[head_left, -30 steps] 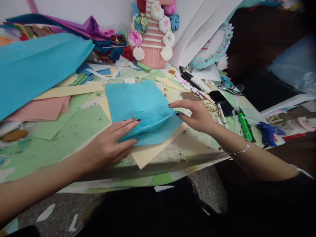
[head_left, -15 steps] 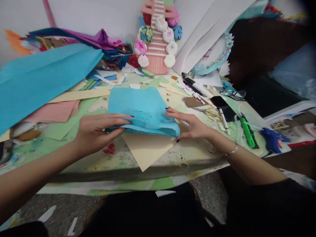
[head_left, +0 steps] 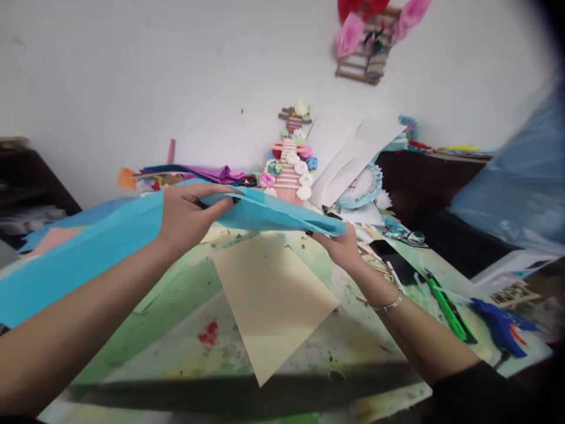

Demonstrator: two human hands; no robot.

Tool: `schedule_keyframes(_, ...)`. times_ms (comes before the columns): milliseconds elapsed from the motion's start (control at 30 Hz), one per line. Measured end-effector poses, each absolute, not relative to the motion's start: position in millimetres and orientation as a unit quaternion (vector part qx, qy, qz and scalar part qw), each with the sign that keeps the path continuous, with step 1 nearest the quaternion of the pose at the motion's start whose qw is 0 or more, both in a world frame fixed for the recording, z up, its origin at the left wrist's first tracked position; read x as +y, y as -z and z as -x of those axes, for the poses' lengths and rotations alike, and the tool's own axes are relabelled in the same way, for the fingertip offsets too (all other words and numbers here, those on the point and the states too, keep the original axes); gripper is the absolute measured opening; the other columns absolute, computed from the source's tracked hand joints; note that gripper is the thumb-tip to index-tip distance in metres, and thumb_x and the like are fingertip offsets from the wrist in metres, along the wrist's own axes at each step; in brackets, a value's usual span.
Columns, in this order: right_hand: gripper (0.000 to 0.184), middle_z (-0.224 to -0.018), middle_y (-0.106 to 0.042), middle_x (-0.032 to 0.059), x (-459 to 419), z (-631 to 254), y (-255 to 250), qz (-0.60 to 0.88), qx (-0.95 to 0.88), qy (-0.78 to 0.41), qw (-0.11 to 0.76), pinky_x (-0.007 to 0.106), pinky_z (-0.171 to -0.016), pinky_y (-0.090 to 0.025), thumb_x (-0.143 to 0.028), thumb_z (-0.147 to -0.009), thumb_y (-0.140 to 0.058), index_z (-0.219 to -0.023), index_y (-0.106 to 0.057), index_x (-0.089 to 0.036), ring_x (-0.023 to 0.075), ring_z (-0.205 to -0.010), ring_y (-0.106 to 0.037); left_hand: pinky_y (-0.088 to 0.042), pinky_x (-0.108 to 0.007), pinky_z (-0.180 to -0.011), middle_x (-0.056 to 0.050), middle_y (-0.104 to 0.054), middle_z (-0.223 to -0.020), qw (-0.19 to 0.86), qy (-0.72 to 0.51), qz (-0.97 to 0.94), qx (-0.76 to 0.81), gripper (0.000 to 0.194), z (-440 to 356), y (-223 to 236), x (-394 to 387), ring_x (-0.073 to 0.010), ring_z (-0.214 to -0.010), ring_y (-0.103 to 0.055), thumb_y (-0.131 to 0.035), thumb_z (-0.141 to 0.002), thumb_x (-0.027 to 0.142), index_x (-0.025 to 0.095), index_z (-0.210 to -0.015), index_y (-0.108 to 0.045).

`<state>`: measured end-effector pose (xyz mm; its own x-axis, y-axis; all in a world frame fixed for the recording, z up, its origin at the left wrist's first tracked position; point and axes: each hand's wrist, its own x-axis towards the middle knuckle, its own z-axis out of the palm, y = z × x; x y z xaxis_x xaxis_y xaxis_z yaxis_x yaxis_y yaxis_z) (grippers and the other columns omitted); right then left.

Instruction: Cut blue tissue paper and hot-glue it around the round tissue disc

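Observation:
A folded piece of blue crepe paper [head_left: 269, 213] is held up above the table, its near edge towards me. My left hand [head_left: 188, 213] pinches its left end between thumb and fingers. At the right end, my right hand [head_left: 342, 246] grips the paper from below and behind, with the fingers partly hidden by it. Beneath the raised piece, a cream paper sheet [head_left: 273, 306] lies on the paint-stained table [head_left: 176, 347], one corner pointing at me. A larger blue sheet [head_left: 97, 250] stretches out to the left, behind my left forearm.
On the right lie a black phone [head_left: 397, 262], glasses [head_left: 406, 234], a green utility knife [head_left: 450, 309] and a blue glue gun [head_left: 503, 327]. A guitar-shaped craft [head_left: 289, 176] with paper flowers stands against the wall, beside a round, blue-rimmed decoration [head_left: 362, 187].
Both hands have lifted the folded blue paper off the table, uncovering more of the cream sheet. My right hand has closed on its end. The view has tilted up, showing more wall.

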<state>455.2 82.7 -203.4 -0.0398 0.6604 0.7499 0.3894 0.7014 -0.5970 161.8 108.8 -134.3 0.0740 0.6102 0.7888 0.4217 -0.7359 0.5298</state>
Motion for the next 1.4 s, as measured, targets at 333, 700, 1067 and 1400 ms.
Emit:
schedule_keyframes(333, 0.023, -0.072, -0.074, 0.0004, 108, -442, 133, 0.314, -0.576, -0.356, 0.666, 0.03, -0.063, -0.054, -0.039, -0.062, -0.084, -0.069, -0.074, -0.02, 0.0166, -0.064, -0.065, -0.058, -0.032, -0.057, -0.005, -0.075, -0.076, 0.274, -0.61, -0.684, 0.291, 0.023, -165, 79, 139, -0.0224, -0.07, -0.069, -0.083, -0.061, 0.037, 0.02, -0.076, -0.078)
schedule_keyframes(700, 0.035, -0.072, -0.074, 0.0035, 111, -425, 113, 0.3, -0.489, -0.373, 0.729, 0.033, -0.064, -0.055, -0.048, -0.062, -0.084, -0.078, -0.073, -0.019, 0.0204, -0.067, -0.067, -0.049, -0.022, -0.053, -0.001, -0.069, -0.07, 0.209, -0.704, -0.613, 0.291, 0.06, -180, 79, 150, -0.0145, -0.062, -0.063, -0.08, -0.068, 0.039, 0.021, -0.123, -0.065)
schedule_keyframes(1067, 0.039, -0.062, -0.07, 0.0033, 130, -429, 99, 0.336, -0.455, -0.375, 0.734, 0.032, -0.061, -0.055, -0.056, -0.063, -0.08, -0.064, -0.068, -0.019, 0.0199, -0.062, -0.066, -0.061, -0.036, -0.068, -0.011, -0.076, -0.085, 0.443, -0.637, -0.567, 0.275, 0.038, -182, 88, 149, -0.0263, -0.076, -0.071, -0.09, -0.052, 0.038, 0.012, -0.075, -0.074)
schedule_keyframes(1400, 0.036, -0.076, -0.076, 0.0055, 112, -429, 99, 0.3, -0.495, -0.43, 0.693, 0.033, -0.07, -0.057, -0.045, -0.059, -0.086, -0.077, -0.074, -0.017, 0.0192, -0.068, -0.069, -0.062, -0.035, -0.073, -0.011, -0.076, -0.09, 0.526, -0.558, -0.591, 0.251, 0.04, -174, 86, 147, -0.0252, -0.078, -0.072, -0.089, -0.058, 0.036, 0.013, -0.088, -0.074)
